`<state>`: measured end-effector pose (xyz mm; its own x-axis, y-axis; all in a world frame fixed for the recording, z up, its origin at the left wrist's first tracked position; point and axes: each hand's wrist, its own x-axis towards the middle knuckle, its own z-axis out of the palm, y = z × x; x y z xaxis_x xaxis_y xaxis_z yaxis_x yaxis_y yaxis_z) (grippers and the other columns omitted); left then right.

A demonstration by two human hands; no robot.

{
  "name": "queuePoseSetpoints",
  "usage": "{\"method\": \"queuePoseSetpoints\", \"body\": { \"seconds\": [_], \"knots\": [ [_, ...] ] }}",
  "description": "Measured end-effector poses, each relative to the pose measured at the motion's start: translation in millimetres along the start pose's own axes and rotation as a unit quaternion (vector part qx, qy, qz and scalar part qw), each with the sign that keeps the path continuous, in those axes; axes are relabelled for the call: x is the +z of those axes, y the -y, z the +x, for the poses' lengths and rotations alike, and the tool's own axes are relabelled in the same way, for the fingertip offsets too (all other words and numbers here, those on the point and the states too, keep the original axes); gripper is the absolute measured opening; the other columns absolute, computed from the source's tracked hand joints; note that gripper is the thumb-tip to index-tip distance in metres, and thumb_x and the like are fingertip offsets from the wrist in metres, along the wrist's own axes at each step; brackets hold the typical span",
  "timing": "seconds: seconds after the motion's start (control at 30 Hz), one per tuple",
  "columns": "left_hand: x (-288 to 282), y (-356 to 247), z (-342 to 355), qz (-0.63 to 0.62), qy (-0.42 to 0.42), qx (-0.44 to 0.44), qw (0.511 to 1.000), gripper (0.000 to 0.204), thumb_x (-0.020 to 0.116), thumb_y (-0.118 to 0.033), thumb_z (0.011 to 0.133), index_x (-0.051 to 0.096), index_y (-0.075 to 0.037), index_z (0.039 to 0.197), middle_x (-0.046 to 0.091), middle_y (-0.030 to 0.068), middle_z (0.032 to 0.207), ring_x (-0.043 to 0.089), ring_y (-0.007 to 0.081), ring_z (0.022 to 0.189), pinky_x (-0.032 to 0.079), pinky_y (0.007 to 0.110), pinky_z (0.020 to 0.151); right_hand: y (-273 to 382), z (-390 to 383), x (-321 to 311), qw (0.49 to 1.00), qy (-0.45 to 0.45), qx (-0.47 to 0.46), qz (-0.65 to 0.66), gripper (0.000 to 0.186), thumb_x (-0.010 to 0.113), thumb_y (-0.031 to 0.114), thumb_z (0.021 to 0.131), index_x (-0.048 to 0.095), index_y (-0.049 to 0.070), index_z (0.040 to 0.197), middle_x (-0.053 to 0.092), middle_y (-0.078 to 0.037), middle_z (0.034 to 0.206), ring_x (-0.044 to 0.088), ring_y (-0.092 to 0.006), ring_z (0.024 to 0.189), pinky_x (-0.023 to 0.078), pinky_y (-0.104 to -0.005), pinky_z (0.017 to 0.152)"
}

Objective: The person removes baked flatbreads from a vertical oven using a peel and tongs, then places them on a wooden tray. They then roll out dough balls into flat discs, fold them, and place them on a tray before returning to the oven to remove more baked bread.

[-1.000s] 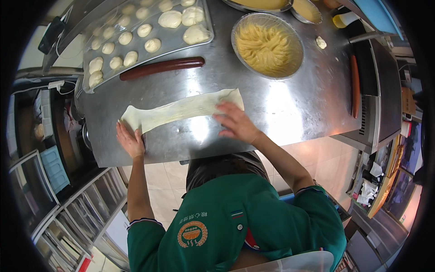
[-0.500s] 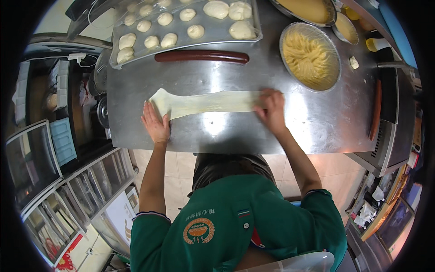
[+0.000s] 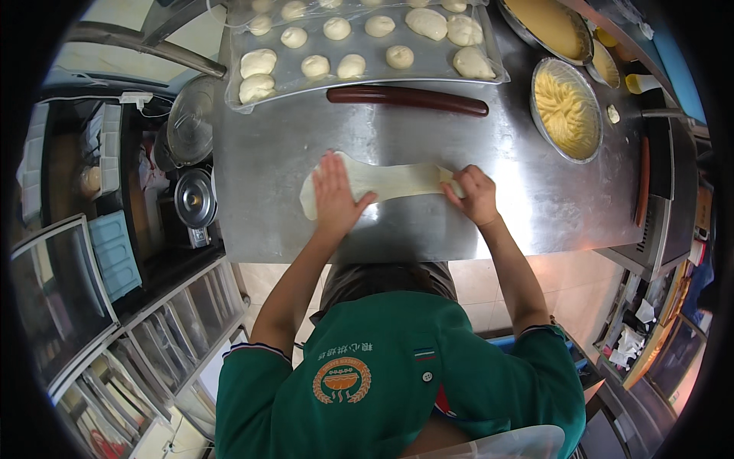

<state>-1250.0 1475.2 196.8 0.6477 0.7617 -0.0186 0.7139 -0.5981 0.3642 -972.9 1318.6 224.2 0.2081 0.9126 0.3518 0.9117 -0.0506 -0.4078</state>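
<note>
A long, thin strip of pale dough [image 3: 397, 180] lies across the steel table [image 3: 264, 180] in front of me, wider at its left end. My left hand [image 3: 336, 197] rests flat on that wide end, fingers spread and pointing away from me. At the strip's right end, my right hand [image 3: 475, 197] pinches the edge of the dough between thumb and curled fingers. Beyond the strip lies a dark red-brown rolling pin [image 3: 409, 99], touched by neither hand.
A plastic-covered tray [image 3: 428, 79] of dough balls [image 3: 336, 29] stands at the back. Toward the right is a metal bowl of yellow filling [image 3: 567, 107], with more bowls behind it. Another brown rod [image 3: 643, 180] lies along the right edge. A lidded pot [image 3: 195, 197] stands left of the table.
My left hand has moved from beside the strip's left end to flat on top of it. The strip looks shorter, and my right hand still holds its end. The whole view has shifted.
</note>
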Motion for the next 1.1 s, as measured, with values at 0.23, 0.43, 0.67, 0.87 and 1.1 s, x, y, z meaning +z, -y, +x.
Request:
{"method": "queuePoseSetpoints", "body": {
  "seconds": [0.23,0.43,0.67,0.87,1.1],
  "knots": [
    [-18.7,11.4,23.3,-0.112,0.093,0.231,0.962,0.093,0.067,-0.049,0.084,0.026,0.002,0.151,0.022,0.0197,0.160,0.020,0.0370,0.147,0.015,0.055,0.119,80.8,-2.6,48.5,0.996,0.025,-0.013,0.081,0.060,0.080,0.020,0.075,0.052,0.004,0.126,0.050,-0.020,0.134,0.047,-0.0394,0.127,0.030,-0.0569,0.112],
    [-30.9,47.0,23.1,-0.037,0.042,0.177,0.983,0.085,0.066,-0.043,0.086,0.029,-0.004,0.151,0.024,0.0136,0.160,0.024,0.0293,0.147,0.016,0.053,0.119,130.3,8.8,79.1,0.986,0.017,0.032,0.164,0.074,0.082,0.026,0.074,0.047,0.006,0.136,0.045,-0.021,0.141,0.043,-0.0417,0.132,0.033,-0.0550,0.111],
    [-39.8,82.2,-8.5,-0.039,0.096,0.169,0.980,0.084,0.065,-0.043,0.086,0.030,-0.003,0.151,0.025,0.0139,0.160,0.025,0.0294,0.147,0.018,0.055,0.118,163.4,27.7,99.4,0.979,0.030,0.013,0.203,0.075,0.081,0.027,0.073,0.049,0.007,0.138,0.042,-0.021,0.144,0.046,-0.0414,0.128,0.039,-0.0492,0.107],
    [-45.1,89.3,-32.3,-0.009,0.043,0.141,0.989,0.085,0.065,-0.040,0.086,0.027,0.001,0.151,0.025,0.0166,0.159,0.026,0.0310,0.146,0.018,0.058,0.117,175.7,58.0,117.6,0.986,0.079,-0.056,0.137,0.037,0.081,0.021,0.073,0.062,0.008,0.102,0.061,-0.009,0.101,0.060,-0.0312,0.097,0.048,-0.0428,0.086],
    [-42.5,82.9,-28.2,-0.034,0.046,0.147,0.987,0.085,0.062,-0.046,0.088,0.027,-0.001,0.152,0.026,0.0138,0.159,0.026,0.0287,0.147,0.017,0.059,0.116,144.5,63.8,90.7,0.992,-0.066,0.067,0.089,0.042,0.083,0.012,0.069,0.061,0.005,0.105,0.059,-0.015,0.112,0.059,-0.0344,0.102,0.048,-0.0447,0.089]
  ]
}}
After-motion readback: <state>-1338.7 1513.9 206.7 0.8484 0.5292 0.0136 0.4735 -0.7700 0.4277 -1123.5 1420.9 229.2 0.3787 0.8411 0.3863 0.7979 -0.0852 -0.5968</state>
